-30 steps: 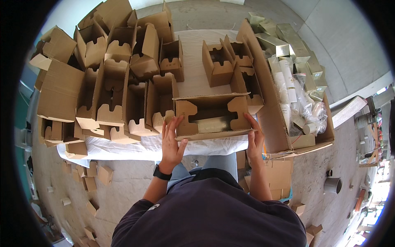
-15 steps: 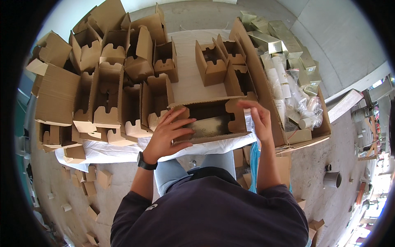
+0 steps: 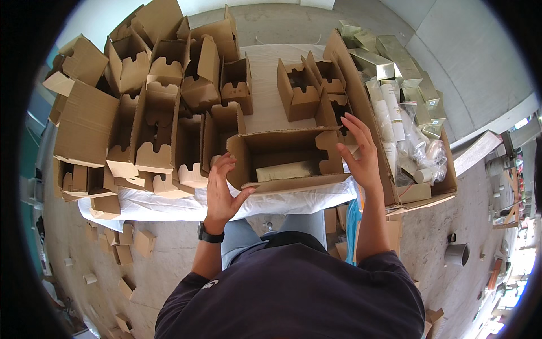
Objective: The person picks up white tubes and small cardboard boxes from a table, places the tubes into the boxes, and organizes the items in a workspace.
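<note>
Directly in front of me lies an open brown cardboard box (image 3: 305,185), long side toward me, with notched inner flaps. A pale gold carton (image 3: 287,171) rests inside along its near wall. At the box's left end is my left hand (image 3: 221,189), thumb out toward the near corner and fingers apart from it; whether it presses on the cardboard I cannot tell. My right hand (image 3: 361,155) is at the right end, fingers and thumb spread, with nothing in it.
Several open cardboard boxes (image 3: 155,127) crowd the table's left; a few (image 3: 298,99) stand beyond. To the right, a large carton (image 3: 361,96) holds gold cartons (image 3: 395,53), white tubes (image 3: 393,116) and plastic bags (image 3: 415,138). White cloth (image 3: 152,204) covers the table. Small boxes (image 3: 144,242) litter the floor.
My left hand has drawn back from over the box to its left end. The gold carton now sits lower inside. My right hand's fingers have spread.
</note>
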Available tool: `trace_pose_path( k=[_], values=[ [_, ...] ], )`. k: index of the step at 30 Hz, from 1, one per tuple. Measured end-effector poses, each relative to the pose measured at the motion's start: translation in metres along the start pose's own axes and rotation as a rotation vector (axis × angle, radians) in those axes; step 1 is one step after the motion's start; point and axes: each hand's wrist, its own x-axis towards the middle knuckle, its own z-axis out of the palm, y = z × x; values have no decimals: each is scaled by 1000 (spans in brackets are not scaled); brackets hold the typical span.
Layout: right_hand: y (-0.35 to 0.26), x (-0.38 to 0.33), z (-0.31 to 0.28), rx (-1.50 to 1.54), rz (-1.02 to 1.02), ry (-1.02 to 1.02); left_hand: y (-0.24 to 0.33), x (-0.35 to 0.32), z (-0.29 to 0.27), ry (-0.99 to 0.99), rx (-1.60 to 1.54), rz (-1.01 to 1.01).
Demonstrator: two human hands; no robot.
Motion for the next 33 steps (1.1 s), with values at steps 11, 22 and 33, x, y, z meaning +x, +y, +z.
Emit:
trace_pose_path(
  k=[11,22,33],
  values=[
    [49,-18,-12,244,86,-328,5,1,6,7,-43,-26],
    [49,-66,14,522,204,-153,17,-4,15,-71,-175,-77],
    [26,-64,54,270,457,208,22,-4,19,60,-178,-95]
  ],
)
